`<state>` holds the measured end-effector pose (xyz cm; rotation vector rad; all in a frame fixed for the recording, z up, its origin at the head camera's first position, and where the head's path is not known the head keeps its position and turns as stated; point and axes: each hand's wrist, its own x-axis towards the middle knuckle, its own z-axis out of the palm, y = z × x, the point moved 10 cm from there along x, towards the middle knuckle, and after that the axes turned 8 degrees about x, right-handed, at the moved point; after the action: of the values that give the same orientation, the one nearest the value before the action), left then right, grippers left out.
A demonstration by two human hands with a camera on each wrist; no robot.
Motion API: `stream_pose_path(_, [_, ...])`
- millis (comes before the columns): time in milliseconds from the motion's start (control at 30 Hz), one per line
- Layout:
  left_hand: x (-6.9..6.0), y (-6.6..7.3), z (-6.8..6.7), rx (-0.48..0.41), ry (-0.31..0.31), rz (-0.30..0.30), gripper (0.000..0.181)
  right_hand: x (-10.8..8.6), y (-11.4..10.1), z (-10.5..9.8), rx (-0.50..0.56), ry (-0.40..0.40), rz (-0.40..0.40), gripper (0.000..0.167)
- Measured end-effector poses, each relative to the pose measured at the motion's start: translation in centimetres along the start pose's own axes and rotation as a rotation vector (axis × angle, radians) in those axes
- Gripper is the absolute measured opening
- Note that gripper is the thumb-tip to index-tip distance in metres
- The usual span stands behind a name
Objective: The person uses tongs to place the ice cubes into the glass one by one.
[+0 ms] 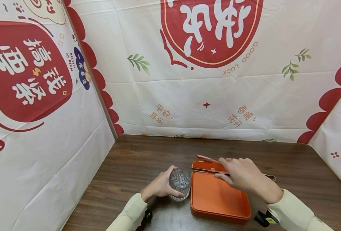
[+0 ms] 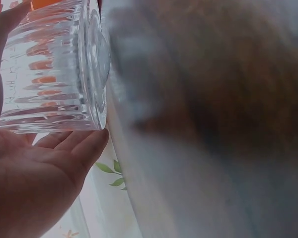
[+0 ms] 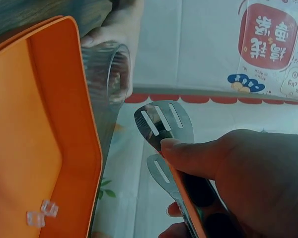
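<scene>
A ribbed clear glass (image 1: 180, 184) stands on the table against the left side of a shallow orange box (image 1: 220, 200). My left hand (image 1: 161, 184) grips the glass, with the thumb on the near side and the fingers around the far side. Something clear shows inside it, too unclear to tell what. Above the box's far part, my right hand (image 1: 245, 175) holds metal tongs (image 3: 164, 121) with slotted ends. The tong ends are spread apart, and nothing is seen between them. Two small clear cubes (image 3: 42, 214) lie in the box, seen in the right wrist view.
The dark wooden table (image 1: 147, 150) meets a printed white cloth (image 1: 187, 93) at the back, with more cloth at both sides. Black wrist-worn devices (image 1: 263, 218) sit under the forearms. The left wrist view is largely blurred on its right side.
</scene>
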<state>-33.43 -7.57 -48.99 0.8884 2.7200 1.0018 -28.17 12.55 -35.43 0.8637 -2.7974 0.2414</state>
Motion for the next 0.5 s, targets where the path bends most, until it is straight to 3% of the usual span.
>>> stream_pose_path(500, [-0.1, 0.0, 0.0, -0.021, -0.018, -0.021, 0.086, -1.5, 3.5, 0.7, -0.023, -0.06, 0.11, 0.047])
